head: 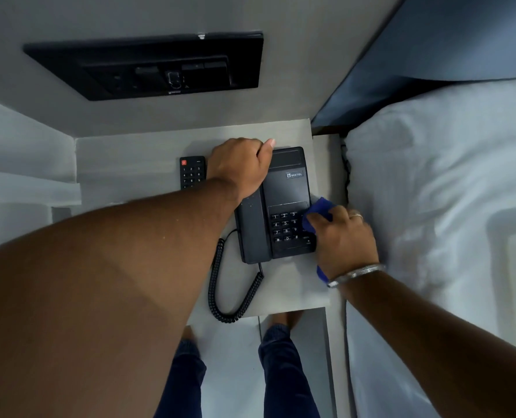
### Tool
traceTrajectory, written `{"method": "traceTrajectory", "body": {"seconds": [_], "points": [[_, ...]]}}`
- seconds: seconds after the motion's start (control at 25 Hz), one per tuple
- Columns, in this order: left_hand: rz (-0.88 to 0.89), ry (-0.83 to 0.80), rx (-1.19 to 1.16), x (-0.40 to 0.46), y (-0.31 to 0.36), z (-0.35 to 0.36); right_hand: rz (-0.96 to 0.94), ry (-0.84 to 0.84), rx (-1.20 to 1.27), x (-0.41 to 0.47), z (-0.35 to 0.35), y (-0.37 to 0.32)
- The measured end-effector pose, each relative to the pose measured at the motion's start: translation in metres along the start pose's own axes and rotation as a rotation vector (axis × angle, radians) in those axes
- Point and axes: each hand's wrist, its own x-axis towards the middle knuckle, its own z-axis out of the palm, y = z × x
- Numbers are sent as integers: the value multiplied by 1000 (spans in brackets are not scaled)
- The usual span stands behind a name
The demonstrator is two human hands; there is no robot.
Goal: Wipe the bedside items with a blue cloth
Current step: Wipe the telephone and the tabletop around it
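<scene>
From the head camera, we judge we are midway through wiping the telephone on the bedside table: our right hand bunches the blue cloth against the keypad's right edge, while our left hand curls over the top of the handset, steadying it. Next we should sweep left across the keys, minding the coiled cord. The remote lies just beside the left hand; the bed crowds the right.

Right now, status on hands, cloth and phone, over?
Left hand gripping top of handset, steadying. Right hand pressing blue cloth on the phone keypad's right edge. Remote left of phone, untouched. Nothing blocking.
</scene>
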Motion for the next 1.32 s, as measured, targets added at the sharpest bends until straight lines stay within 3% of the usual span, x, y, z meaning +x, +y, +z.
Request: {"method": "traceTrajectory", "body": {"seconds": [0.12, 0.28, 0.44, 0.68, 0.8, 0.88, 0.96, 1.16, 1.32], "points": [[-1, 12, 8, 0, 0, 1, 145, 71, 89, 0, -3, 13], [-1, 27, 31, 1, 1, 4, -178, 172, 192, -16, 9, -44], [36, 14, 10, 0, -2, 2, -219, 155, 191, -10, 19, -49], [22, 13, -5, 0, -2, 1, 226, 177, 258, -33, 26, 5], [22, 23, -2, 0, -1, 1, 16, 272, 307, -39, 27, -28], [35, 26, -12, -1, -1, 1, -145, 218, 343, -39, 32, -58], [44, 12, -30, -1, 0, 0, -170, 168, 316, -41, 39, -54], [41, 17, -46, -1, 0, -1, 231, 148, 324, -68, 57, 11], [37, 17, -31, -1, 2, -2, -87, 313, 373, -61, 50, -38]]}}
